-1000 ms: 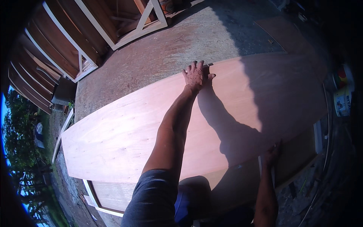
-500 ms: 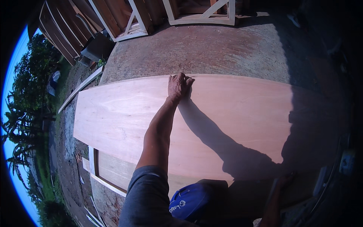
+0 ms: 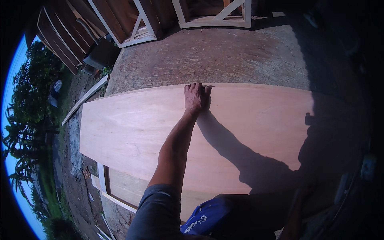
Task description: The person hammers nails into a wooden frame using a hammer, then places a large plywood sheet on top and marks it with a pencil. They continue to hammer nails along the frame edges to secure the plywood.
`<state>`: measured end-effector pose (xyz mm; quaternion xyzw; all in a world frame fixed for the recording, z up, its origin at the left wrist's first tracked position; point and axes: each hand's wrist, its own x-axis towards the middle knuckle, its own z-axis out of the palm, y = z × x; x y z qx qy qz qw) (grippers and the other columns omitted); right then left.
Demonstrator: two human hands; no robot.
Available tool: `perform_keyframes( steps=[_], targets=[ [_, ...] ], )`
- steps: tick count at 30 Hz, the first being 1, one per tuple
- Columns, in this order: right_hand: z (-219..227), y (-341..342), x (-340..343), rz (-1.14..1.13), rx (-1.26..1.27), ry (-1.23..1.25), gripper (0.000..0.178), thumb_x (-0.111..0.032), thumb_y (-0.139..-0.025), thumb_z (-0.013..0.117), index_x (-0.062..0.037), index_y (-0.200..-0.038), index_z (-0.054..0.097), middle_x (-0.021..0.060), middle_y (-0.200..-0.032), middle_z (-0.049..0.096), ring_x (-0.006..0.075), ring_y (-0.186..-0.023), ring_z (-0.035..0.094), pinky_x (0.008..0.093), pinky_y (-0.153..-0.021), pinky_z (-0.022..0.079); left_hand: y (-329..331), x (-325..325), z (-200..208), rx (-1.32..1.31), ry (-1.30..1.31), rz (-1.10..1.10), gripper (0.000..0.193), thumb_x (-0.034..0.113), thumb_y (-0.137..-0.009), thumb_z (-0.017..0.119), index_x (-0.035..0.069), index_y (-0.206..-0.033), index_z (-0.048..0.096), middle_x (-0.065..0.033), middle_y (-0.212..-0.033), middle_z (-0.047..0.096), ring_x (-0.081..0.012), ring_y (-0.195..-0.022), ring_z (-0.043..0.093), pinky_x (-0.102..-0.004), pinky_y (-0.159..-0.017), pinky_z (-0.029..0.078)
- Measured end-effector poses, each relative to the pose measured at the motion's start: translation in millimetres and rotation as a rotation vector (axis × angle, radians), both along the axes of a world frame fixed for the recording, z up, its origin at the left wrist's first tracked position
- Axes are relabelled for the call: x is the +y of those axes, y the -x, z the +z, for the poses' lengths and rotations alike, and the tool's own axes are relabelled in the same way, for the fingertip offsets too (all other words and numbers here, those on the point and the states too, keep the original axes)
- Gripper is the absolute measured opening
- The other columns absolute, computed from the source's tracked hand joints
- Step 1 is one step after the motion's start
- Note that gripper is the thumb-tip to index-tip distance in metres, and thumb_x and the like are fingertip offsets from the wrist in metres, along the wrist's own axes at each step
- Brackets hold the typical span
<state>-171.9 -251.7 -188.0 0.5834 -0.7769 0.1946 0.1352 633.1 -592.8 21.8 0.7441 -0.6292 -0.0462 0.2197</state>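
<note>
A long sheet of pale pinkish plywood (image 3: 132, 124) lies crosswise before me. My left hand (image 3: 197, 98) is on its far edge near the middle, fingers bent over the rim and thumb to the right. Below the sheet's near left part shows a light wooden frame (image 3: 103, 178), mostly covered. My right hand (image 3: 306, 191) is in deep shadow by the sheet's near edge at lower right; its fingers cannot be made out. My arm's shadow falls across the plywood.
Braced wooden frames (image 3: 216, 24) stand at the back on a worn concrete slab (image 3: 200, 52). A dark bin (image 3: 101, 54) and a loose wooden strip (image 3: 86, 100) are at left, with muddy ground and plants beyond. Dark shade covers the right side.
My left hand has shifted slightly right along the far edge. The sheet sits a little lower in view, and a thin strip now shows along its far left edge.
</note>
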Motion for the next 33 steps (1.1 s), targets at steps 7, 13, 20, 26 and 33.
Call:
perform_keyframes(
  steps=[7, 13, 20, 26, 33],
  targets=[
    [97, -157, -80, -0.407, -0.033, 0.123, 0.044, -0.019, -0.102, 0.057, -0.0055, -0.143, 0.054, 0.0247, -0.139, 0.054, 0.0403, -0.128, 0.053, 0.0472, -0.107, 0.047, -11, -4, -27, -0.172, 0.111, -0.024, 0.036, 0.04, -0.097, 0.057, 0.006, -0.093, 0.067, -0.0141, -0.096, 0.066, -0.0344, -0.103, 0.056, -0.0462, -0.095, 0.039],
    [218, -367, -333, 0.491, -0.083, -0.026, 0.041, -0.005, -0.094, 0.059, -0.0068, -0.134, 0.056, 0.015, -0.134, 0.056, 0.0345, -0.125, 0.054, 0.0441, -0.102, 0.047, -12, -5, -29, -0.065, 0.046, -0.039, 0.04, 0.045, -0.097, 0.057, 0.005, -0.098, 0.064, -0.0201, -0.103, 0.063, -0.0385, -0.104, 0.053, -0.0494, -0.101, 0.037],
    [177, -355, -409, 0.39, -0.157, -0.03, 0.034, -0.01, -0.09, 0.063, -0.007, -0.124, 0.058, 0.0122, -0.13, 0.06, 0.0319, -0.122, 0.056, 0.0453, -0.101, 0.047, -7, -4, -25, -0.033, 0.106, -0.061, 0.033, 0.038, -0.094, 0.065, 0.005, -0.097, 0.064, -0.0192, -0.101, 0.063, -0.0388, -0.102, 0.053, -0.0494, -0.095, 0.04],
    [181, -356, -407, 0.379, -0.104, -0.08, 0.032, -0.011, -0.09, 0.063, -0.0109, -0.122, 0.061, 0.0092, -0.127, 0.061, 0.0299, -0.125, 0.055, 0.0446, -0.104, 0.044, -9, -2, -26, -0.047, 0.142, -0.046, 0.031, 0.036, -0.095, 0.065, 0.006, -0.095, 0.064, -0.0175, -0.099, 0.063, -0.0385, -0.101, 0.053, -0.0485, -0.094, 0.04],
    [177, -352, -413, 0.439, -0.057, -0.008, 0.027, -0.01, -0.093, 0.06, -0.0124, -0.12, 0.061, 0.0082, -0.125, 0.062, 0.0287, -0.121, 0.057, 0.0447, -0.1, 0.044, -9, -5, -15, -0.019, 0.026, -0.033, 0.033, 0.038, -0.096, 0.062, 0.005, -0.094, 0.065, -0.0181, -0.099, 0.065, -0.0388, -0.101, 0.054, -0.0487, -0.096, 0.04]
  ],
)
